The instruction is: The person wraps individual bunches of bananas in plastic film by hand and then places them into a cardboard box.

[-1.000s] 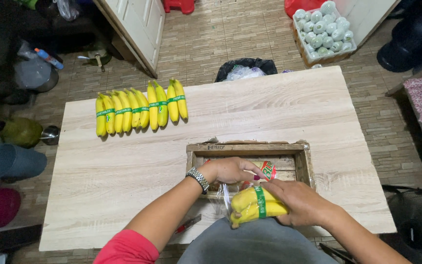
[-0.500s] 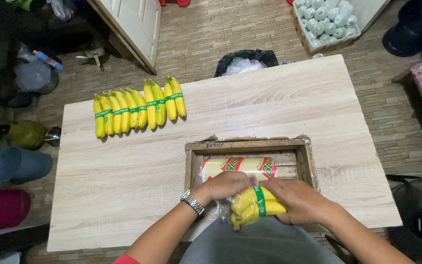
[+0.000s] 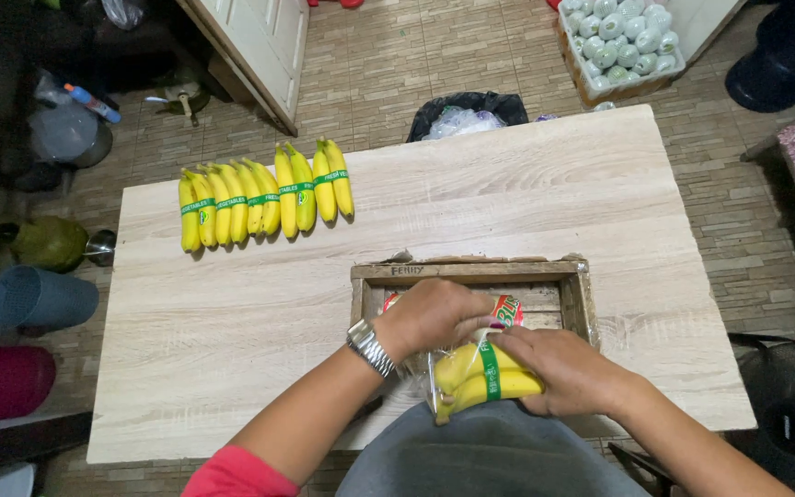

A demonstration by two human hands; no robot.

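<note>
Two hands (image 3: 499,345) gripping banded bananas (image 3: 480,377) over wooden tray (image 3: 471,271), pale wood table (image 3: 232,304), brick-tiled floor (image 3: 471,55)

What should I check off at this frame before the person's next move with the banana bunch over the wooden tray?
1. Right hand has a grip on the banded banana bunch: ok.
2. Left hand is on the clear wrap beside the bunch: ok, though its fingertips are hidden.
3. Green band sits around the bunch: ok.
4. Wooden tray lies flat on the wooden table: ok.
5. Wrap is fully closed around the bunch: cannot tell.
6. Finished banded bananas lie in a row well apart from the hands: ok.
</note>
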